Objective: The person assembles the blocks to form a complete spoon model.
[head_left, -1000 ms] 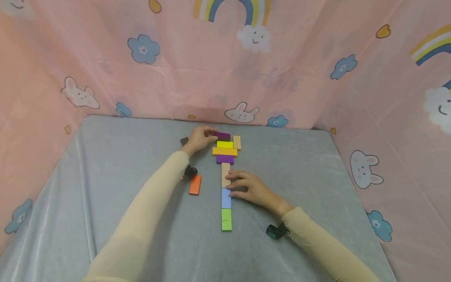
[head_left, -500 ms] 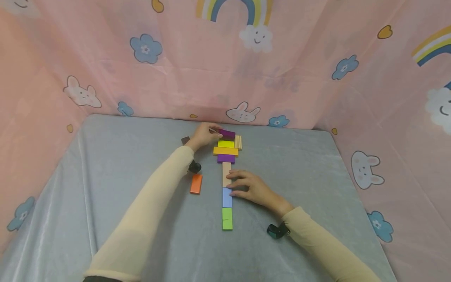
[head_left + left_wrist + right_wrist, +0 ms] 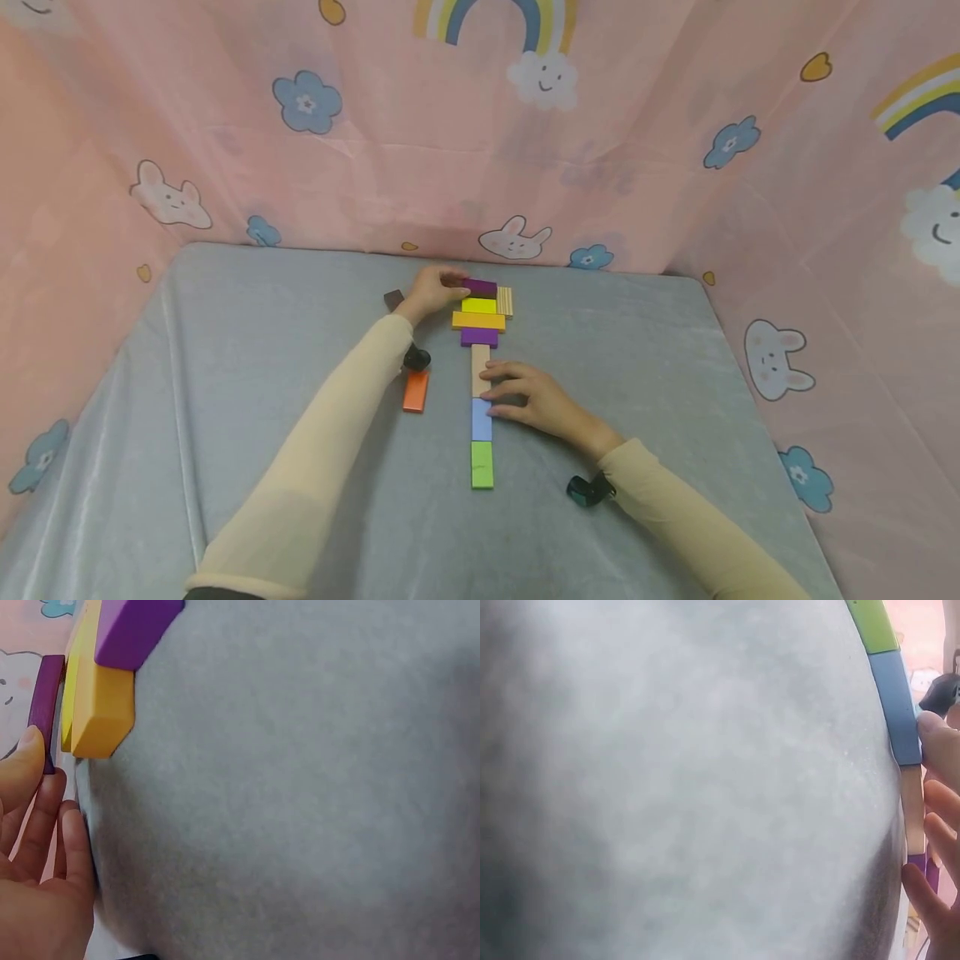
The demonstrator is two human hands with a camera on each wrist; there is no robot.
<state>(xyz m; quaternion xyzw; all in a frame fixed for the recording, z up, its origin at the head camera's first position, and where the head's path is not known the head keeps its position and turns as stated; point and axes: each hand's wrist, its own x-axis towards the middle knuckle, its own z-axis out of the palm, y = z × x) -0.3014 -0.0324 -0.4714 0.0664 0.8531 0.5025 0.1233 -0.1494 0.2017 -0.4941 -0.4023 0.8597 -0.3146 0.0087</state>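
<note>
At the far end of a row of toy blocks, my left hand (image 3: 431, 290) pinches a dark purple block (image 3: 482, 288) by its left end, thumb in front; the left wrist view shows the thumb on this block (image 3: 46, 697). Nearer me lie a yellow block (image 3: 478, 306), a longer amber block (image 3: 477, 320) and a purple block (image 3: 478, 337), all crosswise. A tan block (image 3: 478, 371), a blue block (image 3: 482, 420) and a green block (image 3: 482, 465) run lengthwise towards me. My right hand (image 3: 540, 402), fingers spread, rests beside the tan and blue blocks, fingertips at their right edge.
A striped block (image 3: 506, 302) stands right of the yellow one. To the left of the row are an orange block (image 3: 416, 392) and, partly behind my left wrist, a dark brown block (image 3: 392, 300). A pink patterned curtain (image 3: 420, 183) borders the grey cloth-covered table (image 3: 637, 350).
My left hand has shifted slightly right with the dark purple block, which now reaches the striped block's left side. The right hand has stayed in place.
</note>
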